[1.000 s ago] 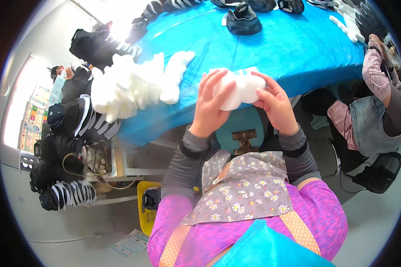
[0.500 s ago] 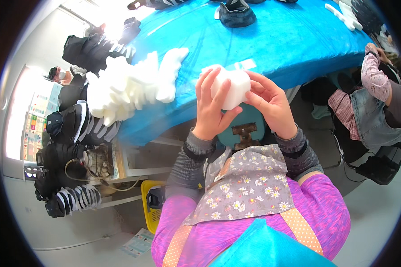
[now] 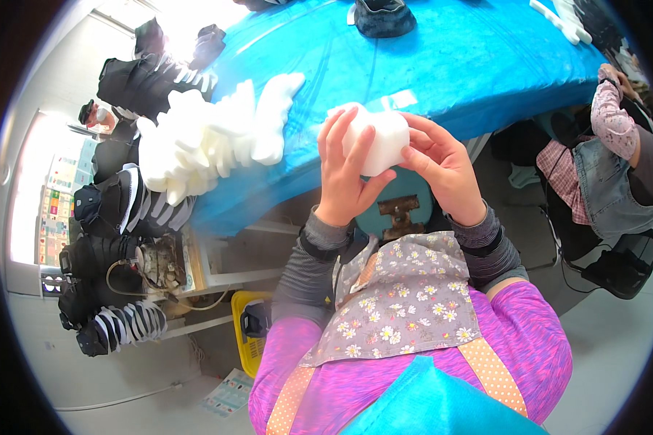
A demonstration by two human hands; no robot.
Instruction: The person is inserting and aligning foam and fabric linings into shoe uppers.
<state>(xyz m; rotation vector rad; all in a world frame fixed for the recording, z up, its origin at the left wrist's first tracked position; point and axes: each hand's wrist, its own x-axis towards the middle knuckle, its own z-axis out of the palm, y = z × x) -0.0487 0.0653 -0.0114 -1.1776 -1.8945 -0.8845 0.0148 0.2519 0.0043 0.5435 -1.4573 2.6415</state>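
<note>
Here, left hand [image 3: 345, 170] and right hand [image 3: 446, 170] both on one white piece [image 3: 382, 145], just above centre of frame.
Left fingers fanned a little apart, curled over the piece's left side, thumb near its lower edge, contact there unclear; right fingers bent round its right side, thumb against the near face, some tips hidden behind. Piece held upright-ish before the near edge of a blue table cover [image 3: 471, 65]. Left of centre, on that cover: heaped white lobed pieces [image 3: 210, 138]. Top centre: dark cup-shaped item [image 3: 384, 18]. Upper right: slim white pieces [image 3: 564, 23]. Lower left of centre: yellow basket [image 3: 245, 344]. Right edge: seated co-worker [image 3: 606, 177], patterned sleeve.
</note>
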